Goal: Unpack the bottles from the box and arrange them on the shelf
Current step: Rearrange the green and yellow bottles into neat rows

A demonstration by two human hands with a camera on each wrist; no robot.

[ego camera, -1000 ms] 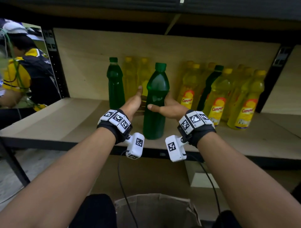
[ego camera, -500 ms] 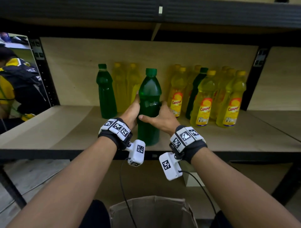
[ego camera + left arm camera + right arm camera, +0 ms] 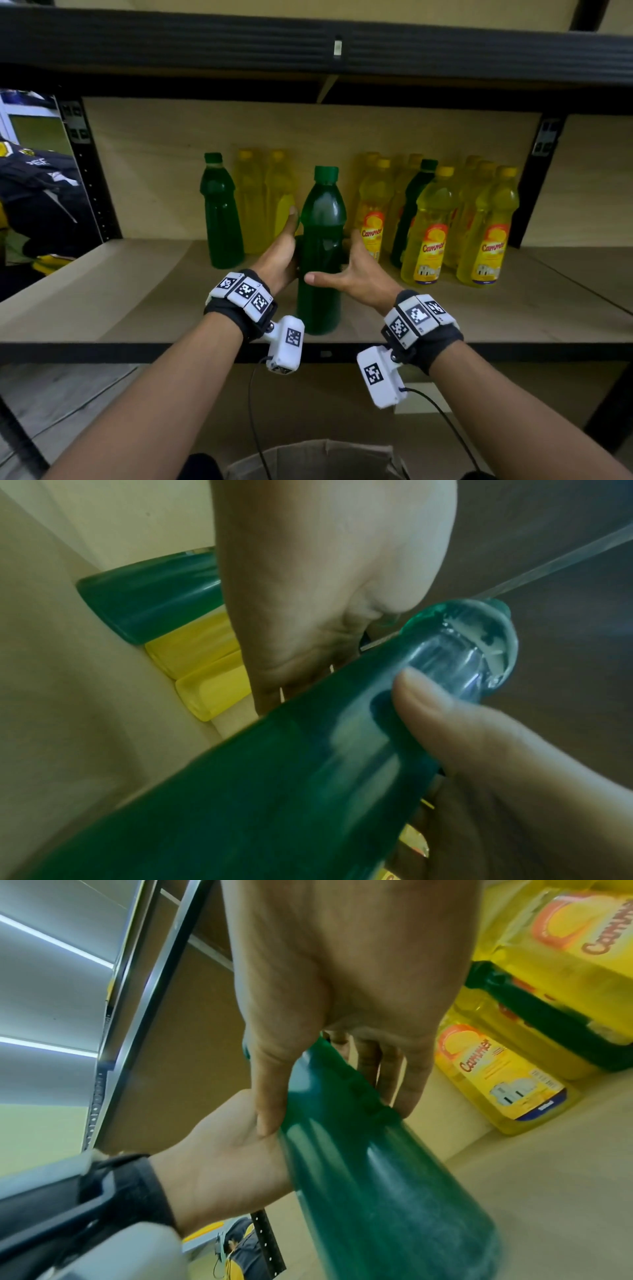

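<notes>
A tall green bottle (image 3: pixel 320 253) with a green cap stands upright near the front edge of the wooden shelf (image 3: pixel 137 308). My left hand (image 3: pixel 281 253) holds its left side, thumb pointing up and fingers wrapped behind it. On the other side my right hand (image 3: pixel 356 274) grips it, with the thumb laid across the front and the fingers behind. In the right wrist view the thumb and fingers (image 3: pixel 411 1091) straddle the green bottle (image 3: pixel 377 1177). The left wrist view shows the bottle (image 3: pixel 274 777) blurred under my palm.
Another green bottle (image 3: pixel 221 212) and plain yellow bottles (image 3: pixel 263 202) stand behind and to the left. Several labelled yellow bottles (image 3: pixel 428 233) and a dark green one (image 3: pixel 411 205) crowd the right. The upper shelf beam (image 3: pixel 308 44) hangs overhead. An open cardboard box (image 3: pixel 315 459) sits below. A person (image 3: pixel 37 192) is beyond the left post.
Both hands have closed in from a loose cupping to a hold on the green bottle's middle. The bottle stays upright at about the same spot near the shelf's front edge.
</notes>
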